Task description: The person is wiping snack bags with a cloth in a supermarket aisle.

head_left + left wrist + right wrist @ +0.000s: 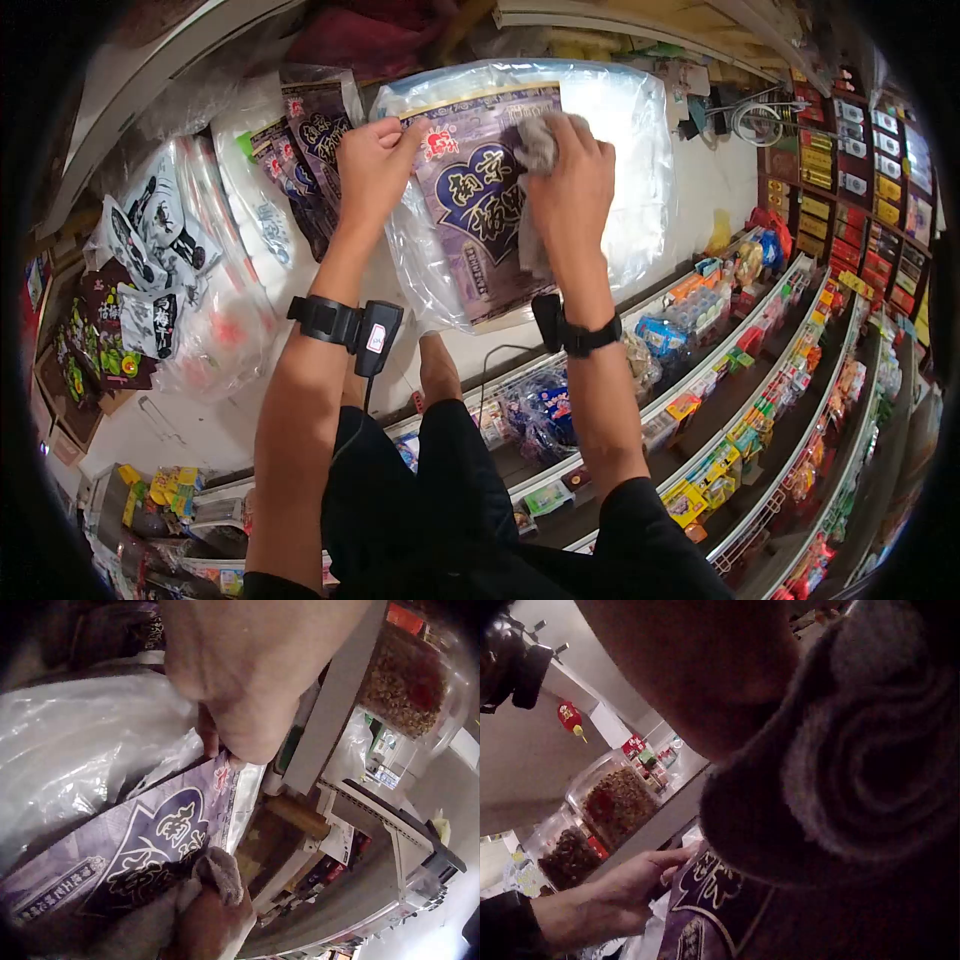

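Note:
A flat purple packaging bag with a dark blue emblem and gold lettering lies over a clear plastic bag of white contents. My left hand pinches its upper left corner between thumb and fingers, also visible in the left wrist view. On the bag's right side, my right hand grips a grey cloth that lies against the printed face. Close up in the right wrist view, the bunched cloth hides most of the right fingers. Part of the emblem is covered by this hand and cloth.
Dark purple packages lie left of the left hand, with black-and-white packets farther left. Shelves of colourful goods run along the right and below. A clear jar of dried food stands beyond the work surface.

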Available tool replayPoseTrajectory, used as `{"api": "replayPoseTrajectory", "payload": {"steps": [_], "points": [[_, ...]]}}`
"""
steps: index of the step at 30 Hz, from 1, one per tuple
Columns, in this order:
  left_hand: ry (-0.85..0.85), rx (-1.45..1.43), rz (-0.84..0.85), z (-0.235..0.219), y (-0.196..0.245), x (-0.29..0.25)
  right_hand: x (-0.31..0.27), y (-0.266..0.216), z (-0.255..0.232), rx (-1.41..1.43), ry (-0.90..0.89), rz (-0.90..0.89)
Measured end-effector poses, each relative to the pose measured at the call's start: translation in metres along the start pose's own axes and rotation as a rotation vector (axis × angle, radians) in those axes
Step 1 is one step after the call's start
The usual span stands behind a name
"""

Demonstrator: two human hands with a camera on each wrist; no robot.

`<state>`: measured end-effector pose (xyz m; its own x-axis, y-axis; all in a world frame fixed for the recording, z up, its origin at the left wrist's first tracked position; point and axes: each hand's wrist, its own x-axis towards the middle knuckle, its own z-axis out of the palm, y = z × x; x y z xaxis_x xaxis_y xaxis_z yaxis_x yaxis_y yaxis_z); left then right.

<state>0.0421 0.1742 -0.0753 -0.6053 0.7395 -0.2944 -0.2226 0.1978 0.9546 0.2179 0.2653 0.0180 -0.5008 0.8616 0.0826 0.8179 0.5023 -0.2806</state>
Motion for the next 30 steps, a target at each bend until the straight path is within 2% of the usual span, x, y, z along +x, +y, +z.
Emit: {"api": "replayPoseTrajectory", "payload": {"steps": [3, 5, 8, 11, 15, 21, 23, 24, 26, 28, 29, 30], "points": [[0.044, 0.128, 0.047, -0.003, -0.005, -0.001, -0.032, 0.007, 0.005, -0.001, 0.076, -0.108], [-0.018, 0.154, 0.040, -0.007, -0.010, 0.004, -0.054, 0.013, 0.001, 0.042, 0.022, -0.125], [-0.023, 0.169, 0.040, -0.009, -0.008, 0.004, -0.096, 0.029, -0.005, 0.023, -0.053, -0.200], [-0.038, 0.230, 0.033, -0.010, -0.002, 0.004, -0.136, 0.044, -0.013, 0.056, -0.165, -0.161], [-0.043, 0.260, 0.040, -0.008, -0.005, 0.005, -0.180, 0.057, -0.018, 0.024, -0.230, -0.083], [0.052, 0.236, 0.099, 0.000, 0.009, -0.003, -0.246, 0.072, -0.015, 0.032, -0.298, -0.042], [-0.065, -0.006, -0.041, -0.001, 0.021, -0.007, -0.269, 0.076, -0.012, 0.063, -0.437, 0.040], [-0.068, 0.000, -0.041, 0.000, 0.034, -0.013, -0.285, 0.079, -0.005, 0.108, -0.449, 0.116], [-0.254, -0.045, 0.099, 0.011, 0.059, -0.028, -0.313, 0.081, -0.004, 0.132, -0.485, 0.149], [-0.434, 0.031, 0.216, 0.036, 0.077, -0.040, -0.331, 0.077, -0.007, 0.186, -0.550, 0.226], [-0.463, 0.007, 0.307, 0.052, 0.104, -0.054, -0.338, 0.076, -0.007, 0.191, -0.547, 0.224], [-0.538, -0.096, 0.322, 0.067, 0.125, -0.064, -0.346, 0.076, -0.007, 0.222, -0.558, 0.232]]}}
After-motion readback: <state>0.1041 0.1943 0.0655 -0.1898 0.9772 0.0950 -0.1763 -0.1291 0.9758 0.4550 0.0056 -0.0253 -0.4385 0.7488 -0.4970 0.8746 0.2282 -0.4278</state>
